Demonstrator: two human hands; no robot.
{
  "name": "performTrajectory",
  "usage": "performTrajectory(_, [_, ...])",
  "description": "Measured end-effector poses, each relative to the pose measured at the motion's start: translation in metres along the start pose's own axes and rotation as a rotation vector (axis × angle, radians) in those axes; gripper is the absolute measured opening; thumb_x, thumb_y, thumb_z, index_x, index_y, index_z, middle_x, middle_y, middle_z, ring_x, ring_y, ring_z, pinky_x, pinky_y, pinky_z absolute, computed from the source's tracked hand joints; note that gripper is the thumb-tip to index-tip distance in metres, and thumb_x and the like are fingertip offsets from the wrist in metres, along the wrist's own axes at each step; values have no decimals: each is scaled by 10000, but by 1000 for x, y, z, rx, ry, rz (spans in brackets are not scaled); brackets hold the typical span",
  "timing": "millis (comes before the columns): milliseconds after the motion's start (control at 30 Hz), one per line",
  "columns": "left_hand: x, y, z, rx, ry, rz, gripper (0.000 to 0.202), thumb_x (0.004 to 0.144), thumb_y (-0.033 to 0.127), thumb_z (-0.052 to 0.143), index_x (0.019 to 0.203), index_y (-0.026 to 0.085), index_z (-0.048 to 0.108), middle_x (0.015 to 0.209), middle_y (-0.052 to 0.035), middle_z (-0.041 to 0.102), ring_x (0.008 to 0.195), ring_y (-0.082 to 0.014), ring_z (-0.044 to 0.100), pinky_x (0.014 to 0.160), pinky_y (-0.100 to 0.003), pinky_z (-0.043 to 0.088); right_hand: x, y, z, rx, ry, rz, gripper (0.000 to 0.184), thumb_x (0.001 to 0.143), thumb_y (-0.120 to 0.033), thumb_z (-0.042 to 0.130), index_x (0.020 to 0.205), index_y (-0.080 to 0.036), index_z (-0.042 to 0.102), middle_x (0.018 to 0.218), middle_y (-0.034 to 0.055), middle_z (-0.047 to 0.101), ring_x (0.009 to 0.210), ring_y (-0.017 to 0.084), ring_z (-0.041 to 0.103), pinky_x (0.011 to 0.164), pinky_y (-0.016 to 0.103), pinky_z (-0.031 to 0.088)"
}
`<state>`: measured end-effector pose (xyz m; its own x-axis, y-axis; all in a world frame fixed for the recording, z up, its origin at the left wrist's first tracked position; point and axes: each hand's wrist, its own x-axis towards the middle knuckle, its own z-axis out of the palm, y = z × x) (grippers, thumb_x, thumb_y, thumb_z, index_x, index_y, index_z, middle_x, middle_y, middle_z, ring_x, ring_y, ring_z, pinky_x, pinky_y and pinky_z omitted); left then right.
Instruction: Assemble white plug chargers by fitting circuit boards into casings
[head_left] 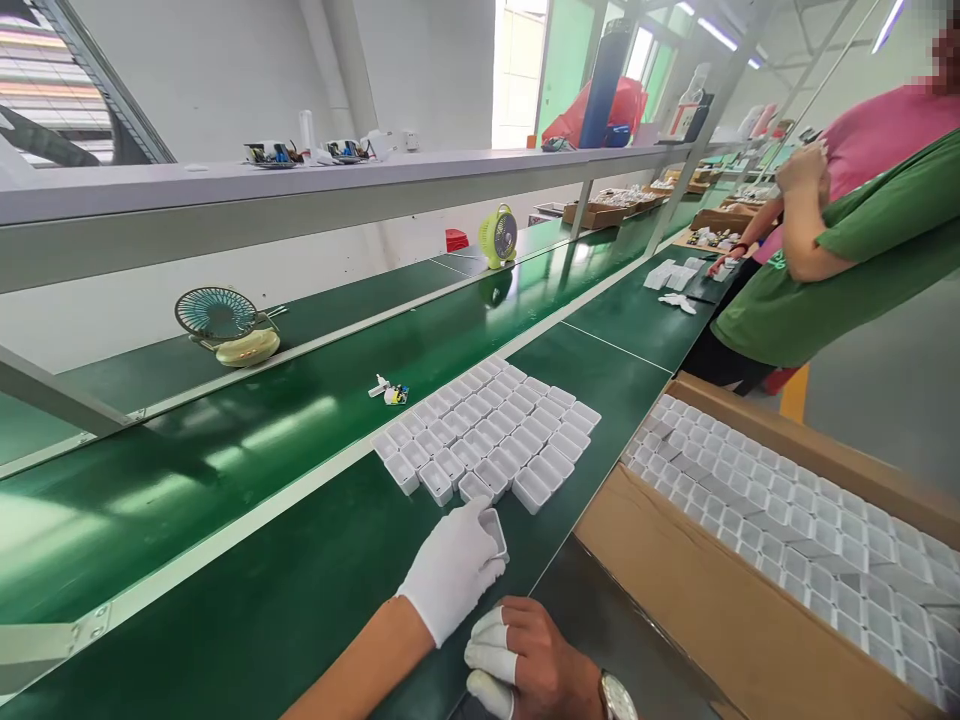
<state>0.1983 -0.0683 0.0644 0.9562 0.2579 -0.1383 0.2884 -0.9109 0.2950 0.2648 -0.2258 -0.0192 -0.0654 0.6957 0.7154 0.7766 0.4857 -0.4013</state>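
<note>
My left hand (452, 572), in a white glove, rests on the green bench with its fingers closed on a small white plastic case (496, 531). That case sits just in front of a block of several identical white cases (487, 435) laid in rows on the bench. My right hand (525, 660) is at the bottom edge, right behind the left hand. It wears white finger cots and a wristwatch (618, 697). Its fingers are curled in, and what lies inside them is hidden.
An open cardboard box (697, 590) full of white cases stands at my right. On the green conveyor belt (225, 450) lie small parts (390, 391). A teal fan (225, 327) and a green fan (499, 237) stand further back. Two people (840, 230) stand at the right.
</note>
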Motion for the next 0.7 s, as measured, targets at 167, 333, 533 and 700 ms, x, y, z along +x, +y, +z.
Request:
performTrajectory(167, [-19, -5, -9, 48, 52, -88, 173, 920, 318, 633, 826, 199, 716, 1100, -90, 635, 903, -244, 615, 772, -387, 480, -4, 11, -10, -12, 45, 33, 267, 909, -209, 669, 1173, -173, 668, 810, 69, 751, 705, 215, 675, 664, 381, 550])
performTrajectory(333, [-19, -28, 1, 36, 154, -112, 290, 982, 321, 556, 755, 201, 692, 1134, -56, 626, 895, -208, 617, 806, -370, 484, 3, 39, -17, -71, 142, 120, 343, 902, -101, 646, 1239, -166, 653, 895, 99, 756, 761, 226, 677, 660, 392, 558])
performTrajectory(533, [-7, -26, 17, -60, 208, -130, 171, 1007, 263, 520, 980, 225, 684, 1305, -54, 606, 1101, -216, 631, 941, -343, 504, 21, 54, -8, -56, 235, 141, 363, 929, -69, 606, 1274, -174, 651, 960, 122, 756, 818, 225, 690, 687, 388, 586])
performTrajectory(700, [-17, -51, -9, -120, 437, -197, 222, 1010, 356, 537, 1195, 282, 636, 1339, -33, 616, 1218, -222, 585, 1009, -344, 480, 16, 52, 4, -52, 200, 114, 339, 952, -84, 584, 1275, -165, 650, 945, 120, 757, 777, 219, 681, 662, 385, 585])
